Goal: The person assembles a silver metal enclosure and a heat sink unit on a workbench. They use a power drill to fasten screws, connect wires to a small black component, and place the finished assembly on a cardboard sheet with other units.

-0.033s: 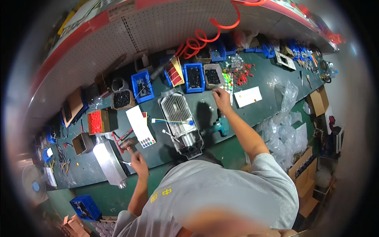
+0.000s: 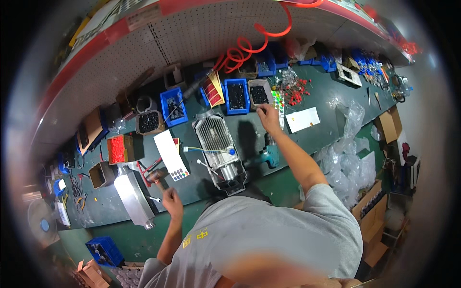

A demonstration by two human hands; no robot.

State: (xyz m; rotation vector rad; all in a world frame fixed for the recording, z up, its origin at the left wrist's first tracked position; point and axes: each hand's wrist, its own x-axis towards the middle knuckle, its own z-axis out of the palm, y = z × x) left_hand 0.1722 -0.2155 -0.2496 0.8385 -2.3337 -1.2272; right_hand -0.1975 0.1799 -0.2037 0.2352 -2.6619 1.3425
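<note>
In front of me on the green bench lies a silver finned metal housing (image 2: 213, 132), with a cylinder at its near end and a thin cable with a blue round piece across it. My right hand (image 2: 270, 117) is beyond it to the right, fingers curled together beside a box of small black parts (image 2: 260, 93); anything pinched there is too small to see. Beneath my right forearm lies a teal power drill (image 2: 270, 156). My left hand (image 2: 172, 202) is closed by the handle end of a hammer (image 2: 155, 176); whether it grips anything is hidden. A smooth silver casing (image 2: 132, 197) lies left of it.
Blue bins (image 2: 236, 98) and boxes of small parts line the back. A white sticker sheet (image 2: 169, 153) lies left of the housing, a white card (image 2: 303, 119) to the right. Clear plastic bags (image 2: 343, 161) hang over the bench's right edge. A red coiled hose (image 2: 245, 48) dangles above.
My left hand has drawn slightly back toward me, baring more of the hammer's handle. My right hand has shifted very little. The housing and bins stay put.
</note>
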